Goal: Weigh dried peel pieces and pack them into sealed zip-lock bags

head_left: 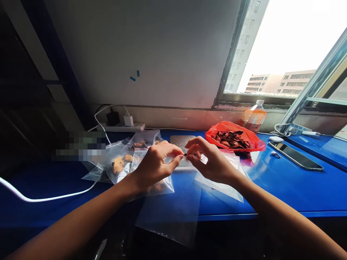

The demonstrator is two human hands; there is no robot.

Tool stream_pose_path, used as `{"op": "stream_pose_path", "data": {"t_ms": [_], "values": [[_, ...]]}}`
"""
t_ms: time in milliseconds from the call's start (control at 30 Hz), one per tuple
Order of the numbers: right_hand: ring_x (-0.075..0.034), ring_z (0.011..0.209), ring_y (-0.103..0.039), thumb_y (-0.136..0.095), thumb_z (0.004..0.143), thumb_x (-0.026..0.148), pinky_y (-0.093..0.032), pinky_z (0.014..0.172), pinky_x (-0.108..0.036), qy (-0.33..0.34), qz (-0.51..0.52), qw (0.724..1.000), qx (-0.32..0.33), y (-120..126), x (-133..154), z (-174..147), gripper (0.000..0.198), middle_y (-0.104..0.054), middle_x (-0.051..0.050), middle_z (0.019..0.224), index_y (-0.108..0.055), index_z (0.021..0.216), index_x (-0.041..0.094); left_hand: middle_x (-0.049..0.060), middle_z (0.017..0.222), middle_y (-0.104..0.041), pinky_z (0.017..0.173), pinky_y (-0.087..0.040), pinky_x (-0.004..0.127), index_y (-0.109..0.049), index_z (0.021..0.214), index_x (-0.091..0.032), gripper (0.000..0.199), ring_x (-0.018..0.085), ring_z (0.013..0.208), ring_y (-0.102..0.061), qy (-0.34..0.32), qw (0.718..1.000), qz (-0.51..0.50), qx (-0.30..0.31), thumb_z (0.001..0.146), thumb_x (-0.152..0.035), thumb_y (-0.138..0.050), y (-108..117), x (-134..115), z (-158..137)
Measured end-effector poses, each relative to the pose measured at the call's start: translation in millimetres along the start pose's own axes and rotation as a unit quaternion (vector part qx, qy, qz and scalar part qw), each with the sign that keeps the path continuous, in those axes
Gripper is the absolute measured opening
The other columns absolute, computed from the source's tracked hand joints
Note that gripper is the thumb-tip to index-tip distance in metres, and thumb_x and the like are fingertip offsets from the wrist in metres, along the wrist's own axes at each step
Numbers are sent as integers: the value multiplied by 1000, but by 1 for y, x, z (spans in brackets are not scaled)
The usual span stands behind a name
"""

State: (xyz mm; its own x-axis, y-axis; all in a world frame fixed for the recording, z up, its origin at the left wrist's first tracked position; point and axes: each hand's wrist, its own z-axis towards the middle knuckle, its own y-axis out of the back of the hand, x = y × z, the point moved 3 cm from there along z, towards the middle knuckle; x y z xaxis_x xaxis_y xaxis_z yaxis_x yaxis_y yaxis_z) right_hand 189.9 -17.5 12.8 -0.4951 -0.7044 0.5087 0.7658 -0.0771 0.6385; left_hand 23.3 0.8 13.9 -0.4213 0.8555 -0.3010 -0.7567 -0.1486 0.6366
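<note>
An empty-looking clear plastic bag [170, 216] hangs down over the table's front edge. My left hand [154, 164] is closed in a pinch at the bag's top edge. Facing it, my right hand [214, 164] pinches the same edge, fingertips almost touching the left ones. Behind and under my left hand lie several clear zip bags with brown dried pieces [118, 165] inside. A stack of flat clear bags [225, 187] rests beneath my right hand. Beyond the fingers sits a flat silver device [180, 140], like a small scale, partly hidden.
An open red plastic bag [256, 145] of dark dried slices [230, 140] stands right of centre. Behind it is a bottle of orange drink [254, 117]. A phone [296, 156] and a white earbud [275, 154] lie on the blue table [276, 191]. A power strip [119, 127] sits against the wall.
</note>
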Motion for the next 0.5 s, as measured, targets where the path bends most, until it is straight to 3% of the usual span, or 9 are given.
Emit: {"op": "stream_pose_path", "data": {"t_ms": [167,333,500], "values": [[-14,71,-59,-57,80,17,-47,64,-27,9,-25,1000,-9,-4,4,-2,30,-65,-1,81,-45,107,22,2,78,-69,66,-51,27,-67,83,-17,8,15,72,-63,24,1000,-6,3,82,-19,-60,1,2,0],[-12,67,-58,-51,77,7,-47,65,-27,-6,-36,998,-42,-5,1,0,30,-63,0,77,-45,103,22,2,81,-68,72,-52,30,-67,84,-17,8,16,76,-63,48,999,-20,15,81,-20,-60,2,-1,1],[-11,66,-56,-49,80,9,-45,63,-25,-12,-26,999,-29,-8,0,1,26,-61,0,76,-45,103,21,2,81,-67,72,-50,31,-66,80,-17,7,16,76,-62,61,998,0,24,80,-23,-62,2,-1,1]]}}
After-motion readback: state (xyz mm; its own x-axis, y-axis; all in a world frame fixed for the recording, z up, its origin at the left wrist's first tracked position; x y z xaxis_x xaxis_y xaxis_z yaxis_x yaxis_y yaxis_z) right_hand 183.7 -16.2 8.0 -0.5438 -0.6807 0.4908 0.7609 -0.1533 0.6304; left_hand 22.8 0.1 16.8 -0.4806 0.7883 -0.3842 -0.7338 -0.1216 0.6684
